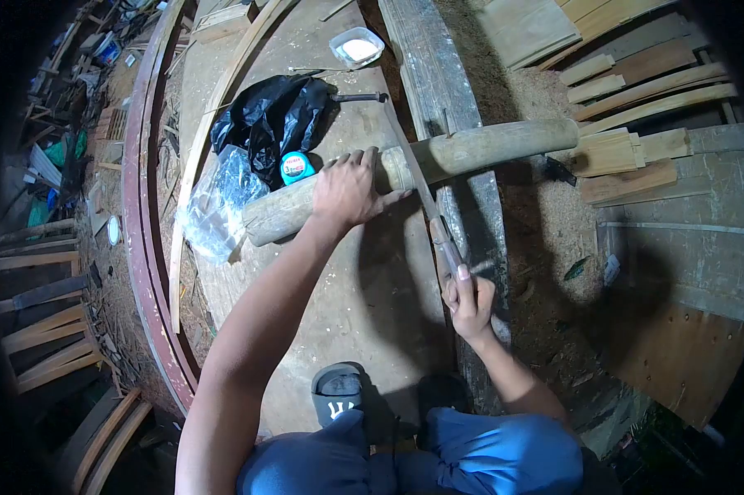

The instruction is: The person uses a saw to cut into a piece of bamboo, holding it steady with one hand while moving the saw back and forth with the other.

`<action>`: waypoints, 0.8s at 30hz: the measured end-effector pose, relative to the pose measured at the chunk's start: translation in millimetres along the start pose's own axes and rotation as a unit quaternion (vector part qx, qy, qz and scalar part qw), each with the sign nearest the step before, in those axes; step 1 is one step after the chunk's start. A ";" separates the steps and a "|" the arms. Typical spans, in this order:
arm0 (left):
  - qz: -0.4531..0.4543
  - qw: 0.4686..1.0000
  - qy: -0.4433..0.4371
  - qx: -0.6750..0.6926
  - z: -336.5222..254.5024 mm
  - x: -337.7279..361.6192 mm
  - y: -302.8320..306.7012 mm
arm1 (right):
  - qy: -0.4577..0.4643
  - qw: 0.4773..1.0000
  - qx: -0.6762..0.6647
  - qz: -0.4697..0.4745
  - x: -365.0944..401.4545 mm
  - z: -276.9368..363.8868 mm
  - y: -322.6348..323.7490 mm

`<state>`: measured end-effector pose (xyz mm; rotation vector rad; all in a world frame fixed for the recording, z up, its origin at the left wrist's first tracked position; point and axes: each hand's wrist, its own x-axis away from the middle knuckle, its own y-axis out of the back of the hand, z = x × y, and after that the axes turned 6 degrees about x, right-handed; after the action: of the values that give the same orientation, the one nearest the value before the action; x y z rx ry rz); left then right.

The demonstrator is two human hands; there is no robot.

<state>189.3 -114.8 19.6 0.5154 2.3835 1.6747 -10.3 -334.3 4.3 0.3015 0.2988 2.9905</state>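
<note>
A thick, pale round log (pixel 504 147) lies slantwise across the work surface, its right end sticking out past a heavy timber beam. My left hand (pixel 347 188) presses down on it from above, fingers curled over its far side and thumb out toward the right. In my right hand (pixel 471 304) is the handle of a long, narrow-bladed handsaw (pixel 424 190), fingers closed around it. The blade crosses over the log just right of my left hand; its teeth are too small to make out. A teal tape measure (pixel 296 167) sits beyond the log.
A black plastic bag (pixel 274 115) and a clear plastic bag (pixel 219 202) lie beyond the log. Farther off stands a small plastic tub (pixel 357 48) with white contents. The timber beam (pixel 438 62) runs along the right. Boards (pixel 628 165) and sawdust cover the ground.
</note>
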 end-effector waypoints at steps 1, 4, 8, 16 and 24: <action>0.040 0.999 0.028 0.014 -1.6 -2.5 4.6 | 0.000 1.000 0.000 0.000 4.5 1.1 -0.9; 0.034 0.999 0.014 -0.016 1.2 -1.8 -3.5 | 0.029 0.999 0.014 -0.016 10.5 17.5 -3.5; 0.032 0.999 0.020 -0.005 3.3 -7.4 0.5 | 0.001 0.996 0.087 -0.011 -3.3 53.9 -7.7; -0.024 1.000 0.010 0.017 0.1 1.6 -7.7 | -0.045 0.999 0.030 -0.007 12.6 34.7 1.3; 0.073 0.996 0.041 0.025 -1.4 13.1 10.4 | -0.052 0.998 0.037 0.011 28.9 33.3 17.8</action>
<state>178.6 -107.9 30.5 0.6569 2.5076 1.7298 -33.2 -341.5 45.3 0.4691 0.3971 2.9772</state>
